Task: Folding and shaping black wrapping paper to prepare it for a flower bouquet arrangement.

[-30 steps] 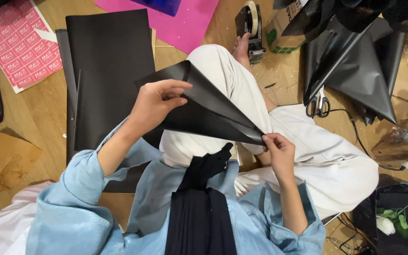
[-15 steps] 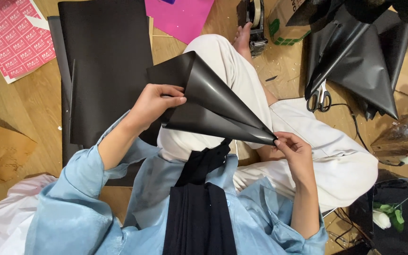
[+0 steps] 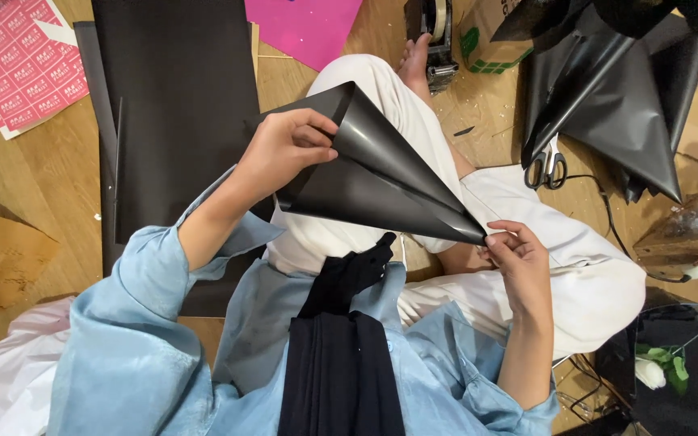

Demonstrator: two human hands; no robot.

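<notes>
A flat stack of black sheets (image 3: 179, 113) lies on the wooden floor (image 3: 34, 186) at the left. Over the lap, the left hand (image 3: 284, 149) closes thumb and fingers on the wide, open end of a black paper cone (image 3: 373, 173), apparently so the overlap cannot uncurl. The right hand (image 3: 519, 262) pinches the cone's tip between its fingertips, while scissors (image 3: 547, 165) and finished black cones (image 3: 616, 97) lie farther right.

Showing a faint satin sheen: smooth black paper cone (image 3: 381, 173). Lying at ten o'clock, matt black card sheets (image 3: 175, 105) on warm, grainy wooden floor (image 3: 34, 173). Glinting at two o'clock, glossy black film cones (image 3: 616, 105) beside metal-bladed scissors (image 3: 544, 165). Draping softly below, pale blue cotton sleeve (image 3: 135, 347); crinkling at nine o'clock, rough brown paper (image 3: 2, 258).
</notes>
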